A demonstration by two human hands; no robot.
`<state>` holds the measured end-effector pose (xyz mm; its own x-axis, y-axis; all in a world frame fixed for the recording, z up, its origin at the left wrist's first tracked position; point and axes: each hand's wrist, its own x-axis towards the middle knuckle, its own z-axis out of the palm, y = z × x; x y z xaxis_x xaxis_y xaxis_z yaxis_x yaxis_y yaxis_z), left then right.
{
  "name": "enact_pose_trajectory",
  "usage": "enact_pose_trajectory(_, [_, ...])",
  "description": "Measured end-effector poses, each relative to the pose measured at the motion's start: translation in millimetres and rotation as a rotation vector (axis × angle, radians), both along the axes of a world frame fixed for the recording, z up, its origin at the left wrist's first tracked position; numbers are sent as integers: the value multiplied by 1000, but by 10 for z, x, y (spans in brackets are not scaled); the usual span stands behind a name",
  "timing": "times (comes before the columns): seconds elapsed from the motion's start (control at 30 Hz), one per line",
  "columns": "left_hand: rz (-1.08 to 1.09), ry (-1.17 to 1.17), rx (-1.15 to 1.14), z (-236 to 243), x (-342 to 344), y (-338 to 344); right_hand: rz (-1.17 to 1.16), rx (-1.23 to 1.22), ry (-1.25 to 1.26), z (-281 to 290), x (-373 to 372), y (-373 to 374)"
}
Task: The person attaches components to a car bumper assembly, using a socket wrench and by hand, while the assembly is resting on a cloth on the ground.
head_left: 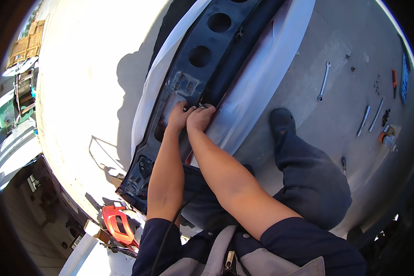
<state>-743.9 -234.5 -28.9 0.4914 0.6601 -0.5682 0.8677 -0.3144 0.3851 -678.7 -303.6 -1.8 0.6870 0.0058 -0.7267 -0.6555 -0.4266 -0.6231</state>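
Observation:
A long dark metal vehicle panel [175, 69] with round holes runs from the top of the view down to the lower left. White sheeting [257, 87] lies along both of its sides. My left hand [177, 116] and my right hand [199, 118] meet side by side at the panel's inner edge. The fingers of both are curled in a pinch around something small and dark at that edge. My own hands hide most of it, so its kind does not show. Beside my right hand a dark tube-like bar [237, 55] follows the panel's length.
On the grey floor to the right lie a combination wrench [324, 82], two more slim metal tools [376, 115], an orange-handled tool [394, 83], loose bolts [385, 117] and a power tool [388, 137]. A screwdriver [343, 164] lies near my knee. A red plastic piece [119, 225] sits at lower left.

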Motion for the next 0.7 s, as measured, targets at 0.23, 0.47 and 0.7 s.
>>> enact_pose_trajectory(0.23, [62,-125,-63,-89,32,-43,126,-21,172,-120,188,-45])
enact_pose_trajectory(0.47, [151,-63,-1,-23,151,-156,95,-9,233,-286,235,-22])
enact_pose_trajectory(0.7, [152,-38,90,-22,231,-235,-12,152,107,-242,171,-144])
